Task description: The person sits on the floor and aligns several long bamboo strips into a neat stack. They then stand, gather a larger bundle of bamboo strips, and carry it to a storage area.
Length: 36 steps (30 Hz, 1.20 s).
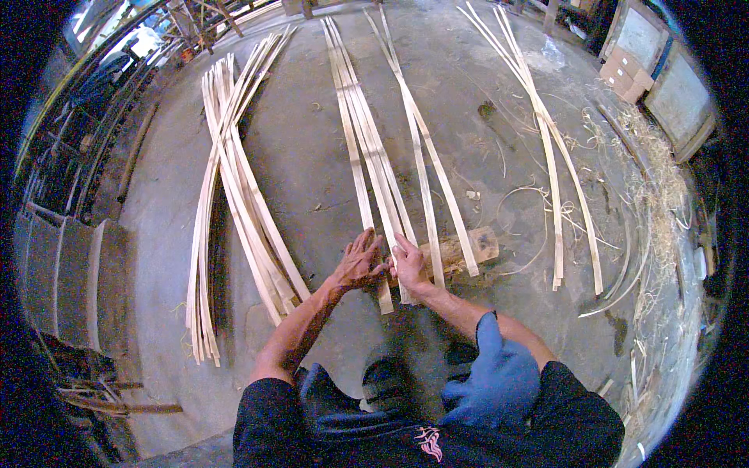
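Observation:
A row of long, pale bamboo strips [362, 117] with darker bands lies on the floor in front of me, the near ends resting across a short log [476, 245]. My left hand [359, 263] lies over the left side of this row near its close end, fingers stretched and spread. Just beside it, my right hand [410, 267] is closed with thumb and fingers at the edge of a bamboo strip. Two more strips [428, 148] cross each other to the right of my hands, also passing over the log.
A thick crossed bundle of strips [226, 156] lies on the left. Farther right are a few crossed strips [546, 132], with curled shavings [655, 179] along the right side. Cardboard boxes [624, 74] and framed panels [680, 101] stand at the far right. Stepped blocks [74, 281] stand left.

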### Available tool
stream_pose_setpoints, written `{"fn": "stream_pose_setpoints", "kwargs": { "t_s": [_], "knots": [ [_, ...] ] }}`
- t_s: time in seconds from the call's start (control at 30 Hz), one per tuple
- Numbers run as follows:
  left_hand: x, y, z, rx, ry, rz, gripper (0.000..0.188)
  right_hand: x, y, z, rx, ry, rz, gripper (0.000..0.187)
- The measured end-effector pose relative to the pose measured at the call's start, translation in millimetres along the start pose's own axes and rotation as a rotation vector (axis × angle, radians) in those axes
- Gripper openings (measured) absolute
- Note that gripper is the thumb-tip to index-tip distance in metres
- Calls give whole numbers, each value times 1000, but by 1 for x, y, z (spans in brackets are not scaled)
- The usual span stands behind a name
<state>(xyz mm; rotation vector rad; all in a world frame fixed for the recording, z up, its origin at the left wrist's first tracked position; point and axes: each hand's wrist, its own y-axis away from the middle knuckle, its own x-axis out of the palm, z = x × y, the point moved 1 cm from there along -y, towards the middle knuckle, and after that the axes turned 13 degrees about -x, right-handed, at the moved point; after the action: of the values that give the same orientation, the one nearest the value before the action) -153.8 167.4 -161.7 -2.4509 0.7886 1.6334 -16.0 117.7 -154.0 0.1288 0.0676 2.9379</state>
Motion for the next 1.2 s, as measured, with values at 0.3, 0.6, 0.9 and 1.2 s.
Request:
{"fn": "stream_pose_setpoints", "kwargs": {
  "t_s": [0.3,0.6,0.9,1.2],
  "knots": [
    [0,3,3,28,78,3,74,-1,-7,16,-204,105,7,35],
    [-3,5,-7,-19,-51,-67,76,-33,-23,19,-462,189,-138,34],
    [12,-5,-56,307,-220,-74,72,-68,-32,-28,-397,608,-60,34],
    [9,3,-43,245,-141,-29,63,-101,-25,44,-615,1232,10,35]
  ]
}}
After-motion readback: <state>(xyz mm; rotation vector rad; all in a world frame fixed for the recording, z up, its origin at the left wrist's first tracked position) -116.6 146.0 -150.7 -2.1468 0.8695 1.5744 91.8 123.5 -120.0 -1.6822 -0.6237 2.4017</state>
